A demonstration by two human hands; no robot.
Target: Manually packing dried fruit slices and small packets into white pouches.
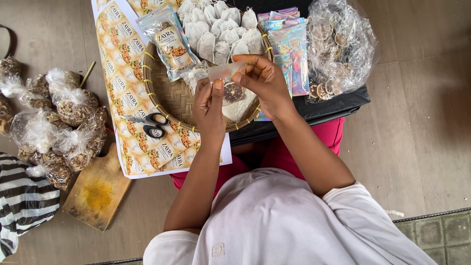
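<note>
Head view: both hands (235,93) pinch a clear pouch (230,81) over a woven tray (169,93)

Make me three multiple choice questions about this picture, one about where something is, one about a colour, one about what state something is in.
1. Where do the scissors lie?
A. on the printed label sheet
B. on the cutting board
C. in the woven tray

2. What colour are the scissor handles?
A. red
B. black
C. yellow

3. What does the dried citrus slice sit in?
A. nothing, it is loose
B. a jar
C. a clear pouch in both hands

A: they rest on the label sheet.
B: the loops are black.
C: left hand and right hand hold the clear pouch.
</note>
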